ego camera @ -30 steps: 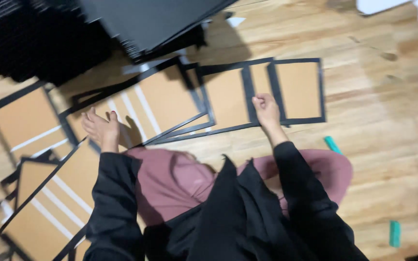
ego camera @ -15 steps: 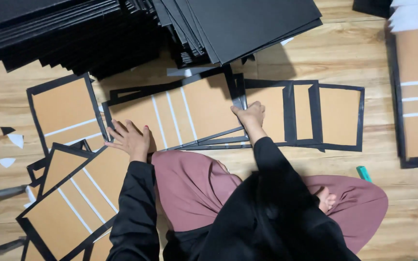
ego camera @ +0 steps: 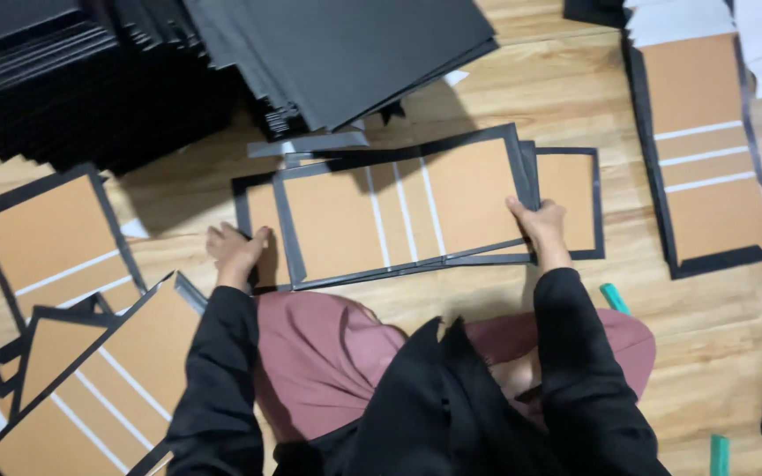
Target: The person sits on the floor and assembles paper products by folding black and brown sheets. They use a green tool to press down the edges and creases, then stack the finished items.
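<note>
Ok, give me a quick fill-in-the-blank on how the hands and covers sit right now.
1. The right hand grips the ____ edge of the top cover.
2. The left hand rests at the stack's ____ end.
3. The top cover's brown boards are parted by ____ strips.
4. The covers lie on a ____ floor.

Missing words: right; left; white; wooden
</note>
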